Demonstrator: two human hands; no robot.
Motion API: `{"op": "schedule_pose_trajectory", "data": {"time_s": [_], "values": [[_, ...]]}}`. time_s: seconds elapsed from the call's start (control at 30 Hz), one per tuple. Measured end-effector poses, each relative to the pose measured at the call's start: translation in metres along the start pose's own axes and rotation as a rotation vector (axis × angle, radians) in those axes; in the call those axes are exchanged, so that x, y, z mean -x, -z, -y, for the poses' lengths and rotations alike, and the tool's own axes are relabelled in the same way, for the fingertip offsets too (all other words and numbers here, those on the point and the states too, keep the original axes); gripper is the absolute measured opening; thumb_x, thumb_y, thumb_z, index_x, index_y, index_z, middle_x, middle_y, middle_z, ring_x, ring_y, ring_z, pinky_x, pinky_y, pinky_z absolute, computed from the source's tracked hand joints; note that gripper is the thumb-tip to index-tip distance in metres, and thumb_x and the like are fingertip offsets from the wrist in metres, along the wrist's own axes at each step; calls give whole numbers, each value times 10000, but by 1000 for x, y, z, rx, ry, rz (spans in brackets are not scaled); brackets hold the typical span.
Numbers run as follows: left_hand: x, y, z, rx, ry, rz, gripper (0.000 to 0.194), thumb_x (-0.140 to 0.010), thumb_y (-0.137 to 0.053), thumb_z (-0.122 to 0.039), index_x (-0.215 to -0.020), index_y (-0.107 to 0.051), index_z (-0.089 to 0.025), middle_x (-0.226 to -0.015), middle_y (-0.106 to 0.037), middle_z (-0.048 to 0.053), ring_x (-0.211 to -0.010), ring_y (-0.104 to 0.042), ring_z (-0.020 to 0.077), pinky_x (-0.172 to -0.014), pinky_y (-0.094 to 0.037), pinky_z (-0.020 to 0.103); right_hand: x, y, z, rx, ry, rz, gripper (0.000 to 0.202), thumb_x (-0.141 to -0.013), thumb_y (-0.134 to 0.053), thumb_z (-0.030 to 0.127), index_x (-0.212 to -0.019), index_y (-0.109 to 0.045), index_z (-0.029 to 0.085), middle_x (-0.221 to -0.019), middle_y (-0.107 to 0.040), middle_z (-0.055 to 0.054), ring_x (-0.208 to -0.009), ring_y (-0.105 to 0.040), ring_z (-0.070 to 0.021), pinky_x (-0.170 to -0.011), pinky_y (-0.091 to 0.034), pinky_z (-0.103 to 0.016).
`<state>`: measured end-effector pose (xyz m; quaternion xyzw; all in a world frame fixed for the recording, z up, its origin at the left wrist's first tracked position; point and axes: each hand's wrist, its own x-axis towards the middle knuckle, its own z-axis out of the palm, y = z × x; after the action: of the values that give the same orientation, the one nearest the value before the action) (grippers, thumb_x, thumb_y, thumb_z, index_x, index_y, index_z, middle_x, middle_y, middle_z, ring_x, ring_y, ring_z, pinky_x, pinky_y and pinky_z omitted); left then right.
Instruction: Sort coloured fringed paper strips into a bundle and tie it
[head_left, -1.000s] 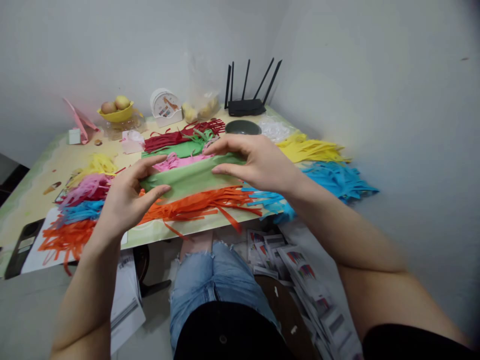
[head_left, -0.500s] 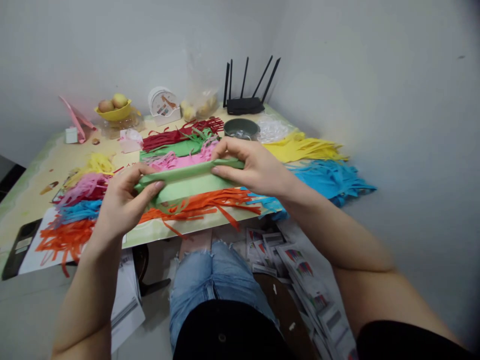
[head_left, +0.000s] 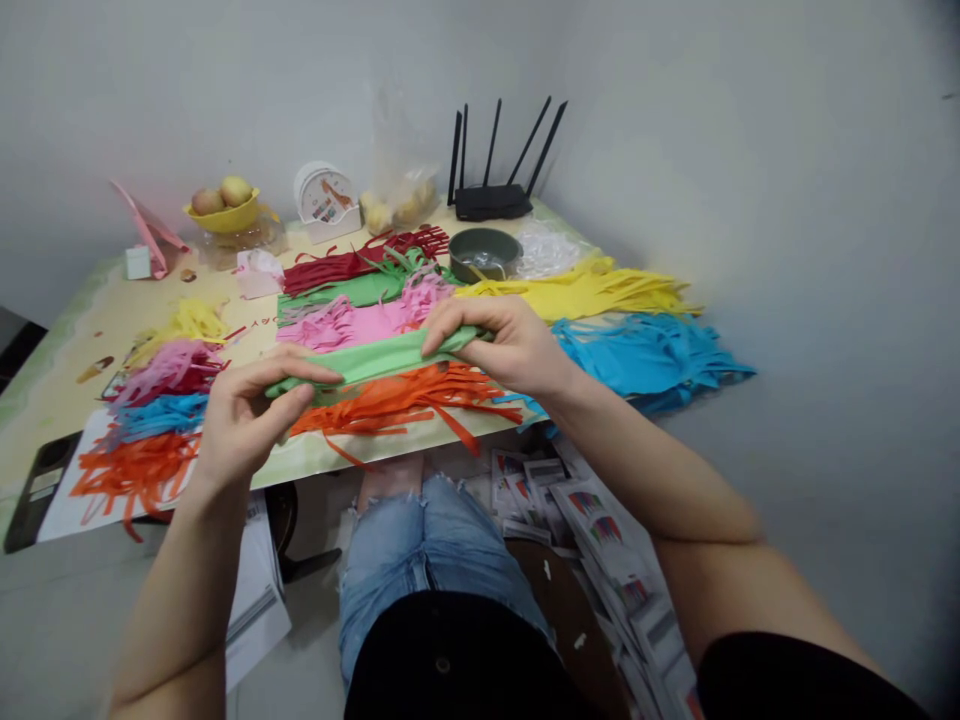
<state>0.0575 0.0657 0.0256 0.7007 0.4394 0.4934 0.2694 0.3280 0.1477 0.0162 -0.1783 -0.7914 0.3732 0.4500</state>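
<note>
A folded strip of light green fabric or crepe-like sheet point(head_left: 390, 354) is stretched between my hands above the table's front edge. My left hand point(head_left: 259, 405) pinches its left end between thumb and fingers. At the other end, my right hand point(head_left: 499, 340) grips the strip, with fingers bent over the top. Below the strip lies an orange fringed piece point(head_left: 405, 400), partly covered. Just beyond it are a pink fringed piece point(head_left: 367, 320), a green one point(head_left: 360, 290) and a dark red one point(head_left: 352, 263).
Yellow point(head_left: 585, 290) and blue point(head_left: 645, 355) fringed pieces lie on the right. Small fringe bundles point(head_left: 161, 415) and a phone point(head_left: 41, 490) lie left. A green bowl point(head_left: 485, 252), a black router point(head_left: 491, 202) and a yellow fruit bowl point(head_left: 229, 216) stand behind. Printed packets point(head_left: 600, 530) are below.
The green sheet has gone from a wider, open fold to a narrower strip. My left fingers have stretched further along its top, and both hands have shifted slightly.
</note>
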Motion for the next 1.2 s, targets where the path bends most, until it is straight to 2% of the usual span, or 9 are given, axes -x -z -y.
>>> {"op": "schedule_pose_trajectory", "data": {"time_s": [0.2,0.3,0.4,0.5,0.6,0.73,0.93,1.03,1.2], "values": [[-1,-7,1,-241,57,-89,272,-807,-759,-403,-683,-613,-210,-727,-661,23,-663,-573,155,-625,-461,293,4,2,5,198,162,50,266,-914,-540,338,-801,-728,188,-885,-733,-71,-833,-665,-170,-814,-520,-314],[-1,-9,1,-328,33,-152,264,-757,-811,-396,-863,-649,-216,-857,-680,29,-738,-601,160,-662,-479,275,5,-1,7,269,123,13,269,-941,-585,373,-772,-685,189,-845,-717,-57,-791,-651,-155,-780,-511,-291],[-3,-10,-3,-383,16,-131,348,-789,-787,-365,-1093,-683,-233,-968,-704,38,-846,-648,181,-750,-505,274,5,-5,9,287,48,-42,170,-912,-643,319,-1007,-683,184,-946,-719,-56,-861,-657,-163,-815,-511,-288],[-5,-11,-6,-423,7,-110,208,-815,-759,-333,-988,-712,-228,-916,-717,24,-816,-651,176,-755,-501,276,5,-5,11,288,-36,-45,289,-880,-667,254,-1159,-669,178,-1060,-724,-68,-937,-662,-174,-856,-505,-294],[-6,-9,-7,-409,2,-112,136,-793,-769,-314,-844,-696,-212,-783,-698,2,-684,-610,149,-670,-481,272,5,-2,12,277,-83,11,129,-860,-688,233,-966,-723,168,-988,-743,-63,-882,-662,-173,-838,-496,-297],[-5,-8,-5,-245,98,-64,164,-783,-780,-332,-782,-669,-211,-743,-719,10,-651,-644,158,-631,-523,281,5,0,15,215,-145,15,96,-827,-721,242,-796,-692,156,-865,-735,-48,-803,-652,-164,-782,-492,-293],[0,-12,-5,172,307,-69,245,-804,-785,-359,-949,-701,-180,-699,-736,31,-611,-716,192,-610,-626,327,8,-8,20,-30,-218,-51,108,-852,-690,238,-893,-731,147,-826,-732,-30,-694,-680,-123,-673,-541,-248],[0,-15,-5,302,317,-94,240,-787,-801,-328,-958,-751,-168,-691,-739,36,-627,-729,190,-619,-639,316,9,-13,17,-121,-192,-102,131,-853,-693,226,-925,-783,164,-849,-753,-29,-692,-691,-110,-679,-573,-240],[-2,-19,-4,450,239,-102,105,-766,-800,-263,-778,-762,-166,-646,-717,34,-611,-712,166,-608,-628,280,11,-16,8,-195,-170,-131,153,-846,-699,219,-933,-817,177,-811,-765,-19,-682,-693,-103,-690,-589,-234]]}}
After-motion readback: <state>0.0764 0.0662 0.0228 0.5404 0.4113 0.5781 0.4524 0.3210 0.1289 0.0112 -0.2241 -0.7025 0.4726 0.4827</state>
